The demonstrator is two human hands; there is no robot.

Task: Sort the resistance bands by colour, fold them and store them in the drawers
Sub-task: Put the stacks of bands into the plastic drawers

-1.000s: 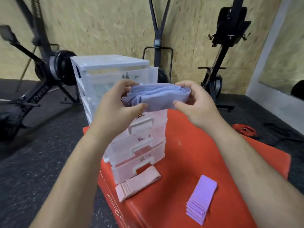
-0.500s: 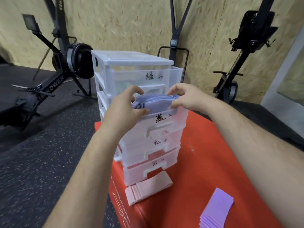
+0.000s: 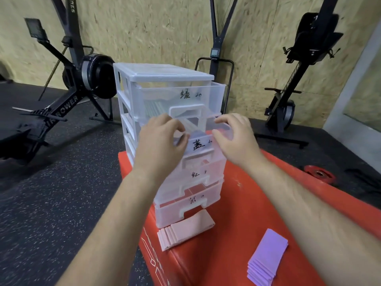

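Positioning left hand [image 3: 160, 141], right hand [image 3: 235, 141] at second drawer [image 3: 203, 150], fingers curled; grip content unclear. Am judging pink bands [image 3: 185, 230] soft, light, floppy; am planning two-ended pinch.

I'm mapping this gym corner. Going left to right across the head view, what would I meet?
black flywheel exercise machine → white plastic drawer tower → stack of folded purple resistance bands → red weight plate on the floor
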